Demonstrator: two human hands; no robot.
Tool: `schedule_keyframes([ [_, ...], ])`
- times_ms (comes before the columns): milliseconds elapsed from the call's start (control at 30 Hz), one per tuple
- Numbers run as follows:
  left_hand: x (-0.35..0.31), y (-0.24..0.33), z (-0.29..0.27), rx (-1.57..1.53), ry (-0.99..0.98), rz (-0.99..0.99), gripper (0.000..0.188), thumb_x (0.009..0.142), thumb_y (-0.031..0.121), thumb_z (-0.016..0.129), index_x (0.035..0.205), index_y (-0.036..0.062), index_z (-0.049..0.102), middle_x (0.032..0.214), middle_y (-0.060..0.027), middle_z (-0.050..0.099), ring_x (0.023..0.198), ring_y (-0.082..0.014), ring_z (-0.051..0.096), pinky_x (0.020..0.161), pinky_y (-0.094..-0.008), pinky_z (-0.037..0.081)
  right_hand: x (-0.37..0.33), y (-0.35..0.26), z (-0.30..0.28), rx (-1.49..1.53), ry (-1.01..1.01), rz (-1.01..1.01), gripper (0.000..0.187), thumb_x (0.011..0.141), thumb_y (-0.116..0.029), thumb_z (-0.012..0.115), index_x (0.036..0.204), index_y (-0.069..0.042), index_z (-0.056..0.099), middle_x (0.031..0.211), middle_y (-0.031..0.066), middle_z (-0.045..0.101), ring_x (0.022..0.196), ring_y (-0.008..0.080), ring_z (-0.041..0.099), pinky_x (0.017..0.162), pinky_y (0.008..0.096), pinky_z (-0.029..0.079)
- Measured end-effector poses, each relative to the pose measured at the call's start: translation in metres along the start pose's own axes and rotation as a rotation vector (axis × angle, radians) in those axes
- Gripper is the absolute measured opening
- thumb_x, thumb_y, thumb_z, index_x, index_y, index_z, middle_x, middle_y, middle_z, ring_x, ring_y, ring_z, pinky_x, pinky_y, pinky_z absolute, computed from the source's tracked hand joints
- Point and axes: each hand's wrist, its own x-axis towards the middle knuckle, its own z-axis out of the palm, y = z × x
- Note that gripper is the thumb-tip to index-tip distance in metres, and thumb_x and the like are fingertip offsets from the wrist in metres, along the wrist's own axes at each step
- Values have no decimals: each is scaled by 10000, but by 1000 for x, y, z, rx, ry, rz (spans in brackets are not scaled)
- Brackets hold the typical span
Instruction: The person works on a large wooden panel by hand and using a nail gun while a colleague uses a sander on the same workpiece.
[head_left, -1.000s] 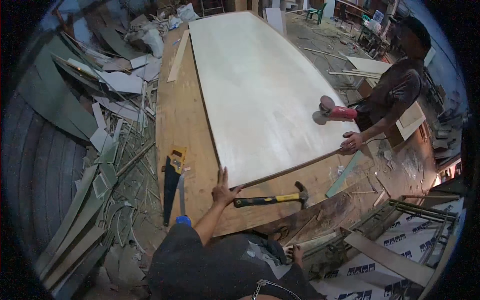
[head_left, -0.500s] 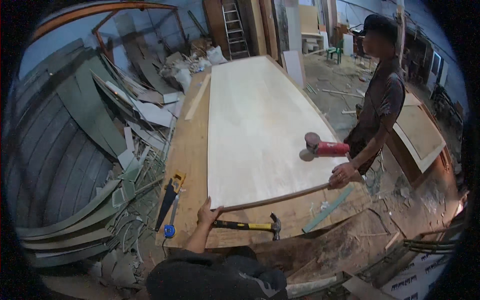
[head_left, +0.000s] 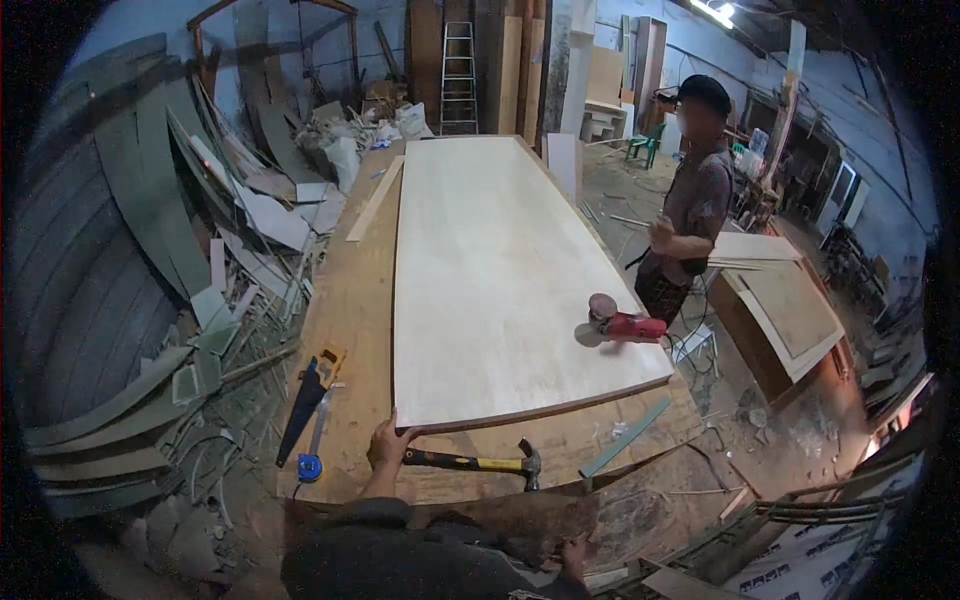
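Observation:
A large pale wooden panel [head_left: 490, 290] lies on a plywood worktable [head_left: 345, 300]. My left hand [head_left: 388, 443] grips its near left corner, thumb along the front edge. Just right of that hand lies a claw hammer [head_left: 470, 461] with a black and yellow handle. A handsaw [head_left: 308, 400] with a yellow grip and a blue tape measure [head_left: 309, 467] lie to the left. My right hand [head_left: 573, 553] hangs low near my body, its fingers too small and dim to read. A red angle grinder [head_left: 627, 325] rests on the panel's right side, disc end up.
A co-worker [head_left: 695, 190] stands beyond the panel's right edge, one forearm raised. A green strip [head_left: 625, 437] lies at the table's near right. Offcuts and scrap boards [head_left: 250, 260] heap up on the left. At right stands a wooden box with boards on it [head_left: 785, 310].
The co-worker has let go of the panel's near right corner and stepped back. My view has turned to the right. My right hand has come into view at the bottom; my left stays on the corner.

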Motion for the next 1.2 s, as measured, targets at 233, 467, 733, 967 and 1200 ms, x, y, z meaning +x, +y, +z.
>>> schedule_keyframes([
  [233,-26,-32,7,-186,109,-112,591,791,538,592,1214,126,551,1065,-120,591,963,-249,587,773,-375,489,94,-36,-123,964,-686,680,374,938,-322,446,986,36,542,740,143,567,631,252,566,576,410,480],
  [467,-35,-60,28,-503,69,-119,499,811,462,617,1171,118,585,949,-90,640,866,-213,629,752,-335,496,233,-67,-154,1102,-471,842,456,957,-392,340,1105,-4,529,1073,157,557,917,274,568,783,370,470],
  [733,-4,-58,49,-616,-113,-202,267,815,245,626,949,17,593,942,-162,600,910,-308,563,748,-413,444,276,-109,-122,958,-233,1065,622,902,-536,359,1118,23,526,1054,152,579,864,283,580,718,391,476],
  [967,-9,-33,66,-229,162,35,478,806,361,653,1142,29,578,1062,-140,603,999,-303,552,845,-373,448,261,-61,-51,772,-42,1085,725,871,-604,382,1140,55,517,1020,172,593,827,301,584,689,412,471],
  [1200,-32,-61,69,-202,165,-54,534,844,465,563,1168,42,559,1120,-130,587,1050,-304,527,890,-385,419,252,-161,-125,503,-205,1084,628,928,-468,403,1275,54,369,1217,272,473,1009,371,520,879,412,411],
])
